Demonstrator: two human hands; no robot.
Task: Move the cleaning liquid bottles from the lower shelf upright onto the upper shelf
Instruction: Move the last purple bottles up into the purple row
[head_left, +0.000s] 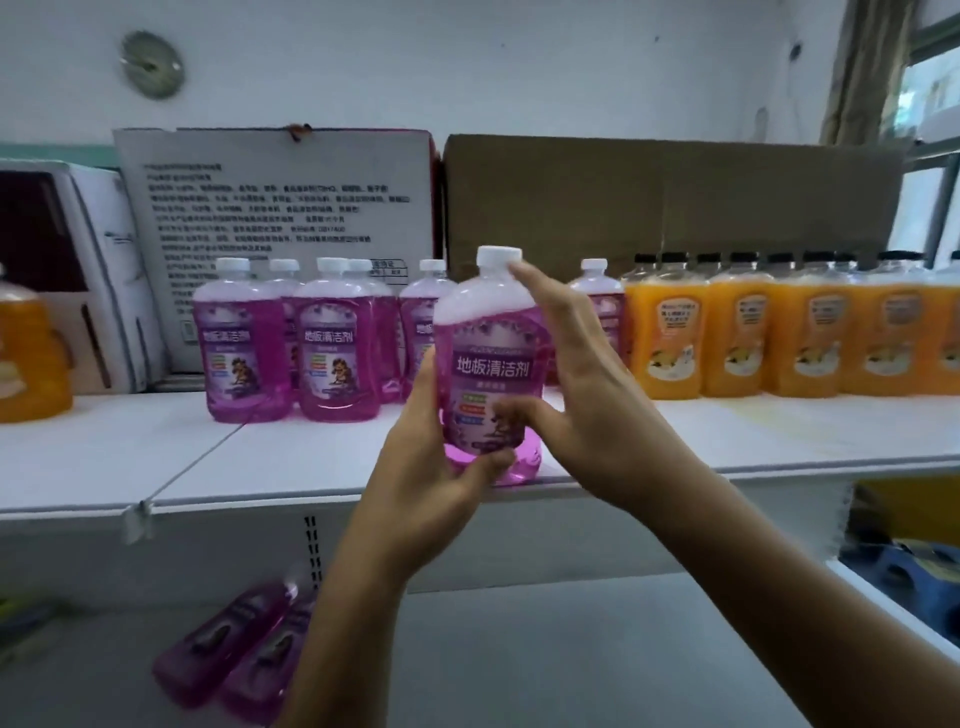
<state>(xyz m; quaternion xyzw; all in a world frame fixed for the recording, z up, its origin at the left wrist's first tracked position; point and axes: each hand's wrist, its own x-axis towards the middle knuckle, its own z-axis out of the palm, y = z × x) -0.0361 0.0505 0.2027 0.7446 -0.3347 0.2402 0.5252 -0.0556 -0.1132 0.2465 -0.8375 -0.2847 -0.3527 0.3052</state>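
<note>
Fingers of left hand (441, 457) curl round the lower left side of a purple bottle (491, 364), thumb across its base front, gripping it. Right hand (582, 384) lies flat vs. the bottle's right side, fingers straight and together, index tip up near the white cap (498, 257), thumb pressing on the label front. Bottle stands upright w/ its base at the front edge of the upper shelf (779, 431); can't tell if it rests fully on the shelf.

Around it: group of purple bottles (291, 343) already upright to the left, further back on the same shelf, one more purple bottle (597, 296) behind the right hand. Row of orange bottles (769, 338) w/ black caps to the right. Behind: white printed box (280, 208) and brown carton (665, 202). Big orange jug (26, 358) at far left.

Lower shelf (519, 665): two purple bottles lying on their sides (234, 649), partly hidden by the left forearm.

Held bottle: clear plastic, pink-purple liquid filling it to about the shoulder, purple label w/ white Chinese text.
</note>
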